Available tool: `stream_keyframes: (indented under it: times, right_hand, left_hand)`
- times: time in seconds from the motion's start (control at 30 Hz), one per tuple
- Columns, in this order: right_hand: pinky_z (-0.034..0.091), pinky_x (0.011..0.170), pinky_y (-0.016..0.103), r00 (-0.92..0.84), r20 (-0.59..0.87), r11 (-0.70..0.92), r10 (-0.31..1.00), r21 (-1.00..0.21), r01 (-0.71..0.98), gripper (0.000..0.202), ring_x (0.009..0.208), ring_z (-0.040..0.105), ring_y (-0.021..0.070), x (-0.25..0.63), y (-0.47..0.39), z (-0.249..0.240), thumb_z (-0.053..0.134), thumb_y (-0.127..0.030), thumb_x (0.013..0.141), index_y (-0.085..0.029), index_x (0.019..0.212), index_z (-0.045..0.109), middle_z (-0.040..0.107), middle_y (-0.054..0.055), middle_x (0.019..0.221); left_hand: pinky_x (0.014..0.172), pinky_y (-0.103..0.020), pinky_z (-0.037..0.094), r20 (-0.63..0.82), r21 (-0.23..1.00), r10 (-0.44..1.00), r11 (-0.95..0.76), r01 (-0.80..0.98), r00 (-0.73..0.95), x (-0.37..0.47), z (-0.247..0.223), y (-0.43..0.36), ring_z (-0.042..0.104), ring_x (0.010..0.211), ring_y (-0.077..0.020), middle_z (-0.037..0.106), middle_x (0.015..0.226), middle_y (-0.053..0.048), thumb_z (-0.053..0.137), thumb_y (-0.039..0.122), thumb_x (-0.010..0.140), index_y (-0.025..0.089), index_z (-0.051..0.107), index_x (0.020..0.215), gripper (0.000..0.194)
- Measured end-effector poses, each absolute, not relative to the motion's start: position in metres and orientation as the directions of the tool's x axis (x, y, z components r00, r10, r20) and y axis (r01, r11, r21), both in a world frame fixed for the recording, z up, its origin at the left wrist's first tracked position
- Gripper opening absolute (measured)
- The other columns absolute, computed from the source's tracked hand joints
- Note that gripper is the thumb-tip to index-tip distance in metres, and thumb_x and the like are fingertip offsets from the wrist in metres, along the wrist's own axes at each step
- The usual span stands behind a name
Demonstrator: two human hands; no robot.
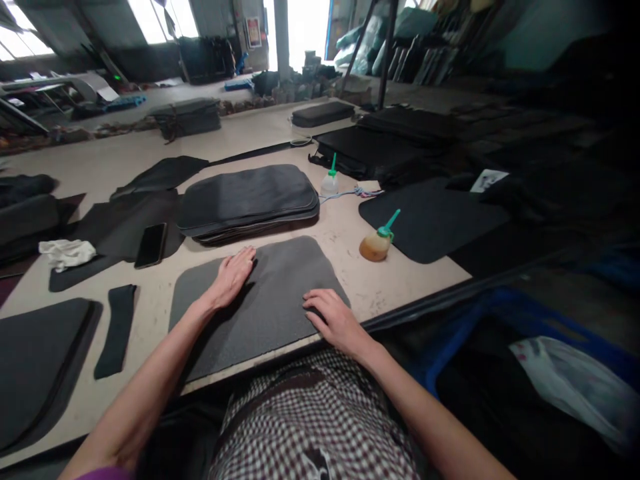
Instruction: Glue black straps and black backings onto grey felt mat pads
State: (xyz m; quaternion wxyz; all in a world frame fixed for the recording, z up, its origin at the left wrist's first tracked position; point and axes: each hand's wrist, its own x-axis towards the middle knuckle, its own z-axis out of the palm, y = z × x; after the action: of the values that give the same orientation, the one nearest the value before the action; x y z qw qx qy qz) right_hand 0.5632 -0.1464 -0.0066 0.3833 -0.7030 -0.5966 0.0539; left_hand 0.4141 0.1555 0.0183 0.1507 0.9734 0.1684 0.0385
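A grey foam pad point(280, 287) with rounded corners lies flat on the beige worktable point(345, 233), right at its near edge. My left hand point(231, 277) rests palm down on the pad's far left part, fingers together and flat. My right hand point(336, 320) presses flat on the pad's near right corner. Neither hand holds anything. Just behind the pad sits a stack of dark pads point(247, 200) of the same shape.
An amber glue bottle point(377, 243) with a green nozzle lies right of the pad; a clear bottle point(329, 181) stands farther back. A black phone point(151, 245), a white rag point(67, 253) and a dark strip point(117, 330) lie left. Black sheets point(430, 220) cover the right side.
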Motion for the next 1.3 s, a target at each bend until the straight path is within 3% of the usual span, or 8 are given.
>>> stream_keyframes:
  times: [0.13, 0.27, 0.43, 0.53, 0.63, 0.9, 1.1, 1.3]
  right_hand:
    - [0.051, 0.098, 0.043, 0.341, 0.383, -0.038, 0.859, -0.616, 0.787, 0.012, 0.112, 0.056, 0.0255, 0.563, -0.145, -0.004, 0.066, -0.014, 0.096, -0.021, 0.104, 0.062, 0.061, 0.009, 0.117]
    - [0.052, 0.093, 0.041, 0.353, 0.338, -0.141, 0.872, -0.518, 0.844, 0.016, 0.105, 0.055, 0.0257, 0.560, -0.144, 0.012, 0.069, -0.013, 0.093, -0.021, 0.106, 0.064, 0.060, 0.009, 0.114]
    - [0.047, 0.102, 0.044, 0.245, 0.347, -0.115, 0.905, -0.357, 0.927, 0.020, 0.117, 0.055, 0.0270, 0.543, -0.110, 0.034, 0.055, -0.017, 0.102, -0.017, 0.119, 0.064, 0.062, 0.013, 0.127]
    - [0.034, 0.119, 0.048, 0.135, 0.380, -0.026, 0.915, -0.280, 0.960, 0.044, 0.145, 0.039, 0.0287, 0.526, -0.065, 0.031, 0.048, -0.043, 0.109, -0.014, 0.140, 0.054, 0.047, 0.016, 0.155]
    - [0.025, 0.125, 0.050, 0.100, 0.328, -0.027, 0.939, -0.218, 0.976, 0.067, 0.155, 0.027, 0.0279, 0.513, -0.022, 0.015, 0.042, -0.061, 0.107, -0.013, 0.153, 0.041, 0.036, 0.016, 0.165]
    - [0.016, 0.126, 0.062, 0.382, 0.187, -0.340, 0.905, -0.224, 0.914, 0.080, 0.155, 0.029, 0.0321, 0.561, -0.065, -0.011, 0.045, -0.070, 0.102, -0.012, 0.157, 0.040, 0.033, 0.018, 0.165]
    - [0.023, 0.121, 0.066, 0.669, 0.238, -0.660, 0.704, -0.130, 0.740, 0.065, 0.153, 0.032, 0.0373, 0.622, -0.174, 0.003, 0.040, -0.052, 0.108, -0.006, 0.154, 0.044, 0.040, 0.025, 0.160]
    - [0.049, 0.101, 0.041, 0.604, 0.303, -0.529, 0.738, -0.296, 0.795, 0.031, 0.122, 0.061, 0.0285, 0.610, -0.189, 0.018, 0.050, -0.029, 0.107, -0.017, 0.132, 0.064, 0.065, 0.015, 0.134]
  left_hand:
    - [0.128, -0.050, 0.017, 0.130, 0.092, 0.368, -0.929, 0.358, 0.921, 0.384, 0.011, 0.148, 0.023, 0.160, -0.0251, 0.029, 0.171, -0.012, 0.030, 0.053, 0.107, 0.022, 0.036, 0.161, 0.063]
    - [0.127, -0.053, 0.021, 0.106, -0.024, 0.393, -0.917, 0.398, 0.913, 0.363, -0.011, 0.141, 0.026, 0.159, -0.0275, 0.028, 0.170, -0.013, 0.031, 0.058, 0.106, 0.020, 0.036, 0.161, 0.068]
    - [0.125, -0.053, 0.023, 0.140, -0.051, 0.382, -0.918, 0.392, 0.913, 0.361, -0.022, 0.143, 0.028, 0.158, -0.0287, 0.028, 0.171, -0.014, 0.027, 0.059, 0.105, 0.019, 0.035, 0.162, 0.069]
    - [0.125, -0.054, 0.024, 0.152, -0.060, 0.371, -0.922, 0.383, 0.916, 0.361, -0.024, 0.146, 0.028, 0.158, -0.0289, 0.029, 0.170, -0.015, 0.025, 0.057, 0.105, 0.018, 0.036, 0.161, 0.069]
    - [0.124, -0.054, 0.025, 0.147, -0.073, 0.360, -0.925, 0.373, 0.921, 0.360, -0.027, 0.149, 0.029, 0.157, -0.0294, 0.030, 0.170, -0.015, 0.022, 0.055, 0.106, 0.017, 0.037, 0.161, 0.069]
    - [0.124, -0.053, 0.025, 0.162, -0.068, 0.365, -0.923, 0.380, 0.917, 0.361, -0.026, 0.147, 0.029, 0.157, -0.0287, 0.028, 0.171, -0.013, 0.024, 0.060, 0.105, 0.018, 0.035, 0.162, 0.071]
    - [0.124, -0.054, 0.025, 0.165, -0.049, 0.374, -0.921, 0.386, 0.913, 0.362, -0.026, 0.146, 0.028, 0.157, -0.0289, 0.029, 0.171, -0.013, 0.026, 0.060, 0.104, 0.020, 0.035, 0.162, 0.071]
    - [0.124, -0.055, 0.024, 0.171, -0.042, 0.371, -0.923, 0.383, 0.913, 0.362, -0.023, 0.144, 0.028, 0.157, -0.0293, 0.029, 0.171, -0.013, 0.026, 0.059, 0.104, 0.019, 0.035, 0.162, 0.070]
